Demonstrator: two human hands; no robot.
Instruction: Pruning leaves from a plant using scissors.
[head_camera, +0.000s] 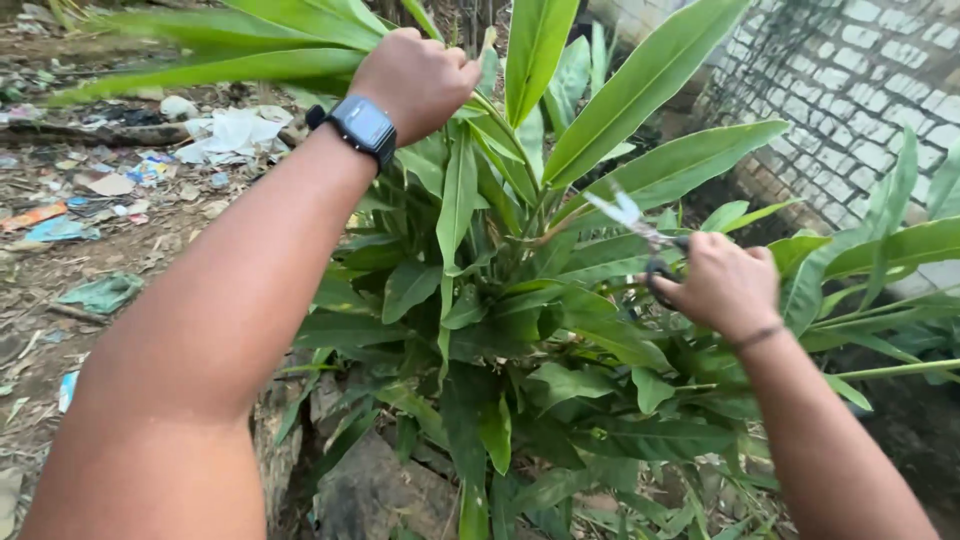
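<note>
Leafy stalks (520, 150) of the green plant (500, 330) beside the brick wall (850, 90) looked light and bendy, bunched near their tops in the clenched left hand (415, 80), while the right hand (722, 285) gripped scissors (640, 235), blades parted.

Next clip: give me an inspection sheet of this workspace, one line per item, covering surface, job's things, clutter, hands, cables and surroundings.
Surface: bare soil with dry twigs; a stone at the plant's base.
Job's things: leafy plant with long green leaves; scissors, blades open, pointed into the stems.
Clutter: scattered paper and plastic litter on the ground to the left.
Hands: left hand closed on a bunch of upper leaves, a smartwatch on the wrist; right hand grips the scissors, fingers through the handles.
Cables: nothing seen.
Surroundings: pale brick wall to the upper right.
</note>
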